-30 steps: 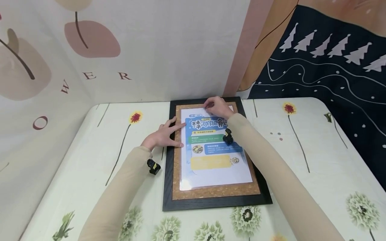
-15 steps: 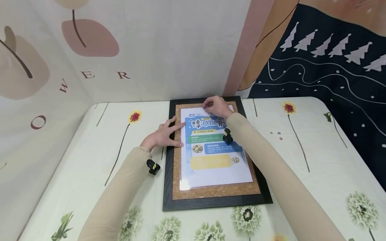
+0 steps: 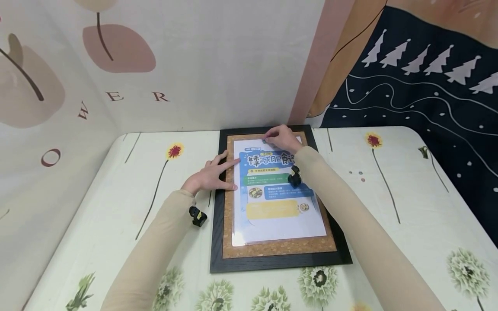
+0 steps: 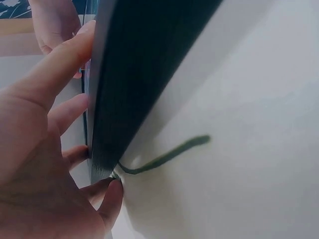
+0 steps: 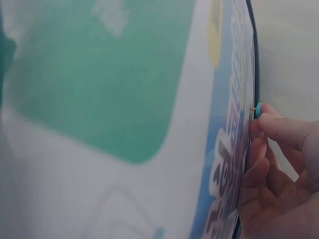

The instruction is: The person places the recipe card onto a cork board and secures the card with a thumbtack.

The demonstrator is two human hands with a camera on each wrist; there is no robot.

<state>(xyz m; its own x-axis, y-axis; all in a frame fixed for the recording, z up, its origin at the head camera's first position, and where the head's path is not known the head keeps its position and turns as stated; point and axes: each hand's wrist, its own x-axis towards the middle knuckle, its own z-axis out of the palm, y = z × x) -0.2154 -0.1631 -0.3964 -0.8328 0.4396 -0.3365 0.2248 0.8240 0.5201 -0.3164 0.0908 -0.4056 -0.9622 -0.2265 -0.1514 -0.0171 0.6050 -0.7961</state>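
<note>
A laminated poster [image 3: 268,229] with blue, green and yellow print lies on a cork board [image 3: 278,248] in a black frame [image 3: 280,261]. My left hand [image 3: 208,176] is spread at the board's left side, thumb and index finger on the poster's edge. Its other fingers reach over the frame's side, seen close up in the left wrist view. Near the poster's top edge, my right hand [image 3: 284,139] pinches a thumbtack [image 5: 258,110] with a teal head. The tack's thin metal pin points toward the poster; whether its tip touches the sheet is hard to tell.
The board lies on a table covered with a flowered cloth [image 3: 389,181], its far end close to a pale fabric backdrop [image 3: 218,77]. A dark cloth with white trees [image 3: 420,86] hangs at the right. Black wrist cameras sit on both forearms.
</note>
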